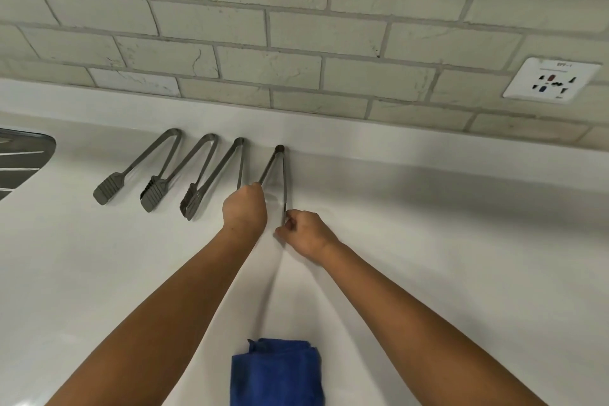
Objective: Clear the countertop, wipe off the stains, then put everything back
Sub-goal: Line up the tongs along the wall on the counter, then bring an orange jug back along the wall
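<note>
only writing is some tiny print on top of the wall socket (552,81), way too blurry to read

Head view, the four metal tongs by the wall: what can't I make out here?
- Fourth pair of grey metal tongs: tips hidden under left hand and right hand.
- Folded blue cloth: cut off by bottom edge.
- Steel sink drainer: cut off at left edge.
- White wall socket: label too small to read.
</note>
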